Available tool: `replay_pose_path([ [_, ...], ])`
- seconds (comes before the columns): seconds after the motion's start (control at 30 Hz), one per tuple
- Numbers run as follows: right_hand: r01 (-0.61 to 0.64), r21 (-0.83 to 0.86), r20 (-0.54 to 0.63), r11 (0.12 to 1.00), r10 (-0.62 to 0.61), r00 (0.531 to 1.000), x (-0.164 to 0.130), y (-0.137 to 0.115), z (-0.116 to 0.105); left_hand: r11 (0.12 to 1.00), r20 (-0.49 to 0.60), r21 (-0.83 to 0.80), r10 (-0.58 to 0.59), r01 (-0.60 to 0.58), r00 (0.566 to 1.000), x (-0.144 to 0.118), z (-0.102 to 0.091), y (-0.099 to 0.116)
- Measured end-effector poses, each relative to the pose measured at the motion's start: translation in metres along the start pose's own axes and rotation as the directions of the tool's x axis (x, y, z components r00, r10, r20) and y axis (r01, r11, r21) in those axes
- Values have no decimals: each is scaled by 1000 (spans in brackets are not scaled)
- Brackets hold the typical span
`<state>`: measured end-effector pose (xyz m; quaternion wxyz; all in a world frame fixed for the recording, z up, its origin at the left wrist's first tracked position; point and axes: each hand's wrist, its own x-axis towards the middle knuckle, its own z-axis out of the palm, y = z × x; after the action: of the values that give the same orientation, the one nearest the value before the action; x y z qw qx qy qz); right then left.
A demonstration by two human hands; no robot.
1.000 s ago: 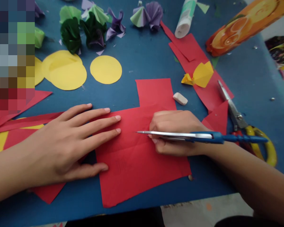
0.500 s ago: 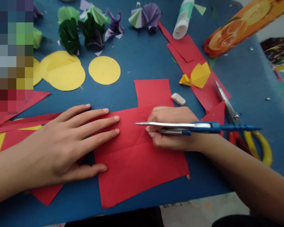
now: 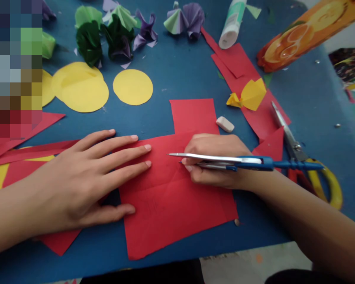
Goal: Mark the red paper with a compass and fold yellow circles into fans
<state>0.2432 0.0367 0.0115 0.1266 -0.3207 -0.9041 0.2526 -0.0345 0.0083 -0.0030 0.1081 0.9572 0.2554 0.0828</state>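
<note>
- Since half a second ago almost nothing has shifted: the right hand (image 3: 217,159) and its compass (image 3: 242,161) sit a touch lower and farther right on the paper; a second ago they were lower again. The left hand has stayed put.
- The left hand (image 3: 85,181) lies flat, fingers spread and straight, pressing the red paper's (image 3: 171,205) left part to the surface (image 3: 177,75); its grip is fully open and holds nothing.
- The right hand's grip is curled shut around the compass, fist resting on the paper near its middle.
- The compass has silver legs and a blue handle; the legs are nearly together and point left, and the handle reaches out right past the wrist.
- The paper lies flat on the near part of the surface, creased, with a tab sticking up on its far edge.
- An eraser (image 3: 225,124) lies just beside that tab.
- Scissors (image 3: 301,154) with yellow and red handles lie to the right, partly behind the compass handle.
- Yellow circles (image 3: 133,87) lie farther back on the left, with folded paper flowers (image 3: 118,35) behind them.
- A glue stick (image 3: 231,23) lies at the far edge.
</note>
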Motion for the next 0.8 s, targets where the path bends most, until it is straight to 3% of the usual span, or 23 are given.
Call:
replay_pose_path([
  [0.17, 34, 22, 10, 999, -34, 999, 1, 0, 1, 999, 9, 2, -55, 55, 998, 0, 0, 3],
  [0.63, -23, -8, 46, 1000, 23, 999, -5, 4, 1, 999, -1, -9, -41, 41, 999, 0, 0, 1],
  [0.8, -20, -14, 47, 1000, 20, 999, -5, 3, 0, 998, -17, 40, 40, -39, 999, -1, 1, -3],
])
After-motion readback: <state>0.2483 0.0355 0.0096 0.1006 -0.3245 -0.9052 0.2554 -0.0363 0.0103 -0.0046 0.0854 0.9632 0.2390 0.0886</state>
